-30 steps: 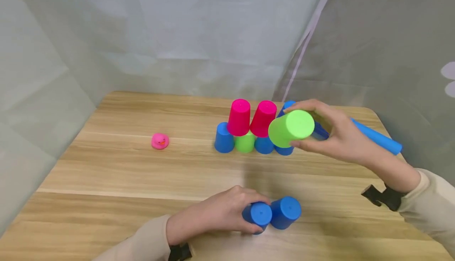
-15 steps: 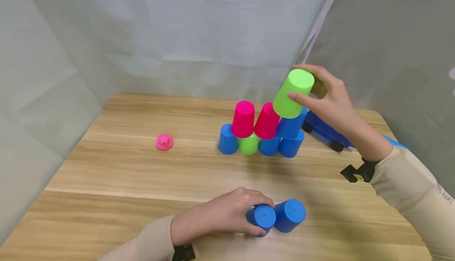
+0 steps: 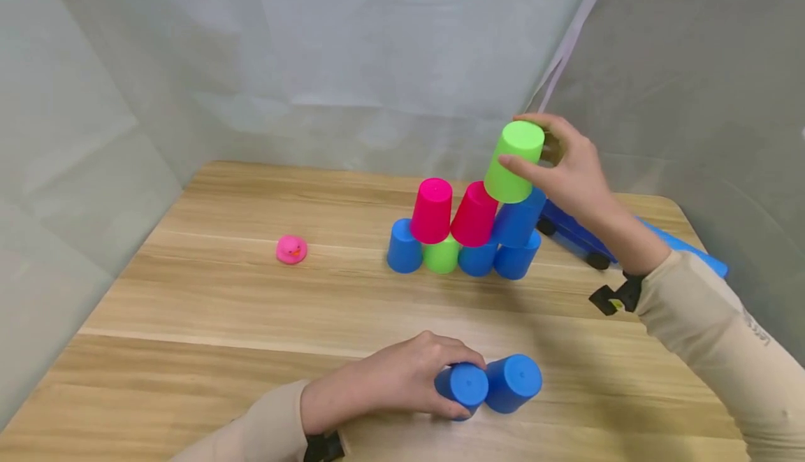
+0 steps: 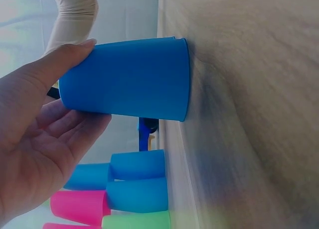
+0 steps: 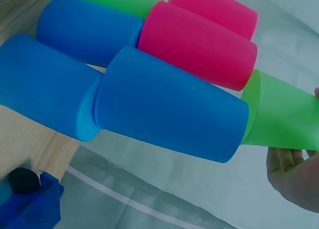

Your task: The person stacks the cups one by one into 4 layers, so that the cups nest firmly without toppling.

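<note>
In the head view my right hand (image 3: 569,172) grips an upside-down green cup (image 3: 514,161) at the upper right of a cup stack. The right wrist view shows this green cup's rim (image 5: 252,104) at the tops of a pink cup (image 5: 199,47) and a blue cup (image 5: 172,107); whether it bears on both I cannot tell. Beneath are a second pink cup (image 3: 431,210) and a bottom row with a blue cup (image 3: 404,247) and a green cup (image 3: 440,255). Near the front, my left hand (image 3: 409,374) grips an upside-down blue cup (image 4: 129,79), beside another blue cup (image 3: 513,384).
A pink rubber duck (image 3: 292,249) sits on the wooden table (image 3: 251,308), left of the stack. Behind my right forearm are a dark blue wheeled toy (image 3: 575,235) and a lighter blue bar-shaped thing (image 3: 685,245). Grey-white cloth (image 3: 352,63) hangs behind the table.
My right hand has raised the green cup from in front of the stack, then shifted slightly left over the second tier. My left hand still holds its blue cup in place.
</note>
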`<state>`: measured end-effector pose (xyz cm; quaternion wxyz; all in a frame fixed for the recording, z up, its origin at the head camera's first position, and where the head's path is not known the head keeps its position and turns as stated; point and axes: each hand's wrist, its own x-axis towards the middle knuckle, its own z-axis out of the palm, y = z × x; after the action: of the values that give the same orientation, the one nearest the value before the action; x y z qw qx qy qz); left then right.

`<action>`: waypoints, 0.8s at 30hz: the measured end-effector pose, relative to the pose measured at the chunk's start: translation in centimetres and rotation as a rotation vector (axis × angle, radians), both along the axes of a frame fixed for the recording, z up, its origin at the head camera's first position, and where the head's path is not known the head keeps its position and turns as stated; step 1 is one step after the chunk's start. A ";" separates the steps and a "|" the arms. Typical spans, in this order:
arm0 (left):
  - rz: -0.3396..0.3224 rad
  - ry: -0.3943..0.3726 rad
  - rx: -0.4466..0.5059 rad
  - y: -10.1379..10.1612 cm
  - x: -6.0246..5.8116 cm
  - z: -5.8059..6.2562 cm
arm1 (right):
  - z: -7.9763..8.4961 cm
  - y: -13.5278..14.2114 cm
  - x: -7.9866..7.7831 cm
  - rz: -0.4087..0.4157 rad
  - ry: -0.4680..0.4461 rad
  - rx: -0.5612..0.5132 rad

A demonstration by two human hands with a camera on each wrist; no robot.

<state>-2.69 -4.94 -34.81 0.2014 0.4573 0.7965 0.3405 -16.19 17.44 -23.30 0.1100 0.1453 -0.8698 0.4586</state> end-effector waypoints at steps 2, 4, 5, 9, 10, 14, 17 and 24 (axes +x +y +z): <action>0.002 -0.003 -0.001 -0.1 0.0 0.0 | -0.2 -0.1 0.0 -0.005 -0.005 0.003; 0.003 -0.010 -0.002 -0.1 0.0 0.1 | -0.4 -0.2 0.0 0.003 -0.014 0.000; 0.004 -0.013 -0.003 -0.2 0.1 0.1 | -0.5 -0.2 -0.1 0.009 -0.019 -0.002; 0.005 -0.031 -0.005 -0.2 0.1 0.0 | -0.9 -0.3 -0.2 0.016 -0.026 -0.012; 0.006 -0.031 -0.006 -0.2 0.1 0.0 | -0.9 -0.3 -0.2 0.011 -0.027 -0.014; 0.009 -0.026 -0.006 -0.2 0.1 -0.1 | -1.1 -0.1 -0.2 0.000 -0.027 -0.020; 0.010 -0.023 -0.004 -0.2 0.0 -0.2 | -1.1 0.0 -0.3 0.003 -0.027 -0.017; 0.007 -0.049 -0.007 -0.2 -0.1 -0.2 | -1.3 0.4 -0.5 0.043 0.016 -0.039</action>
<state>-2.83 -5.14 -35.02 0.2213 0.4453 0.7941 0.3495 -16.64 17.80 -24.63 0.1096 0.1654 -0.8566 0.4763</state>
